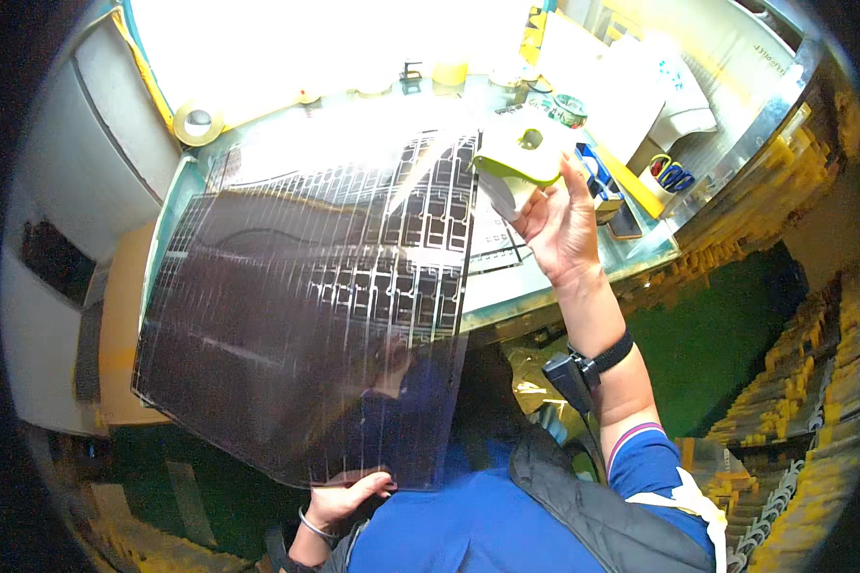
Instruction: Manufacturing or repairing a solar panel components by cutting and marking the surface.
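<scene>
A large, dark, glossy film sheet point(287, 306) with a printed grid of pale lines is tilted over the front of the table. At its near edge, my left hand point(339, 501) pinches it, thumb on top. My right hand point(564, 224) is raised by the sheet's far right corner. Its thumb and fingers are closed on a white and lime-green handheld thing point(521, 158) with a round dark spot on top; I cannot make out its exact kind. This thing hangs at the edge of the film, and I cannot tell whether the two touch.
On the bright glass-topped table point(506, 301) lie a tape roll point(198, 124) at the left and a green tape roll point(570, 110) at the back. Scissors point(672, 174) stand in a holder at the right, near a phone point(625, 223). A white bag point(674, 86) sits behind.
</scene>
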A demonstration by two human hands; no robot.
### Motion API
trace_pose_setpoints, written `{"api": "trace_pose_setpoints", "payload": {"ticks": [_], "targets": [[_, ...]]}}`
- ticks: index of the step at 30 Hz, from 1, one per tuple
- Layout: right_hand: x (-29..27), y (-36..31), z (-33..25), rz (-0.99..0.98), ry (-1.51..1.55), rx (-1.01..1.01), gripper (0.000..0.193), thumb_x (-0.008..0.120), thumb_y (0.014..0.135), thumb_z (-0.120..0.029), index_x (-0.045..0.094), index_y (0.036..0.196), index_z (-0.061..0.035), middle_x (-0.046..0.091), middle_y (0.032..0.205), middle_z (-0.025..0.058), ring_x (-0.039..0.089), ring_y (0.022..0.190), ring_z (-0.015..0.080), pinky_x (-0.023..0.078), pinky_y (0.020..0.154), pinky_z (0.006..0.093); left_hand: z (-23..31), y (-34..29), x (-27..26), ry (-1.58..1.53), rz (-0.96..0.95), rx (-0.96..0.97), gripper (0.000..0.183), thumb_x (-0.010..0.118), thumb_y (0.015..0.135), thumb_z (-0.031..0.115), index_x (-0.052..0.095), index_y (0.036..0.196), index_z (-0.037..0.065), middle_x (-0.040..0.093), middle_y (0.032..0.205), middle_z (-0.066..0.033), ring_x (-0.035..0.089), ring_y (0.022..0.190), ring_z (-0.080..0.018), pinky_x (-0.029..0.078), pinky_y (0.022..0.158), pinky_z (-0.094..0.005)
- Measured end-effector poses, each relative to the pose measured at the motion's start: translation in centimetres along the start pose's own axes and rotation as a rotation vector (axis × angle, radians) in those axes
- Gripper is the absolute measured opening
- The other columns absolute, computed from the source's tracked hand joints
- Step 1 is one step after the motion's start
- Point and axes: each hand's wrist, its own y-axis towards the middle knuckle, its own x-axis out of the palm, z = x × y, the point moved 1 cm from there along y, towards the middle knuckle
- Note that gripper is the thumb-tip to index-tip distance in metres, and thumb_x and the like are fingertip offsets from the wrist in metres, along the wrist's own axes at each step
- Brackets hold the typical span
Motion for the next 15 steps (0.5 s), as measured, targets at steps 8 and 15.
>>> {"api": "trace_pose_setpoints", "payload": {"ticks": [8, 15], "targets": [[0.5, 2.2, -0.7, -0.001, 0.169, 0.003, 0.060, 0.063, 0.074, -0.038, 0.040, 0.115, -0.0018, 0.054, 0.107, 0.0137, 0.058, 0.094, 0.0223, 0.049, 0.082, 0.0365, 0.2, -0.4, -0.2, -0.046, 0.039, -0.053, 0.012, 0.064, 0.075, 0.000, 0.061, 0.083, -0.008, 0.062, 0.078, -0.0140, 0.062, 0.067, -0.0197, 0.054, 0.060, -0.0282], [1.3, 1.5, -1.1, 0.023, 0.106, 0.020, 0.063, 0.063, 0.073, -0.040, 0.040, 0.116, 0.0000, 0.053, 0.107, 0.0152, 0.056, 0.097, 0.0245, 0.046, 0.086, 0.0376, 0.2, -0.3, -0.1, -0.054, 0.030, -0.114, 0.013, 0.065, 0.074, 0.001, 0.062, 0.083, -0.007, 0.063, 0.078, -0.0134, 0.062, 0.066, -0.0178, 0.052, 0.059, -0.0270]]}}
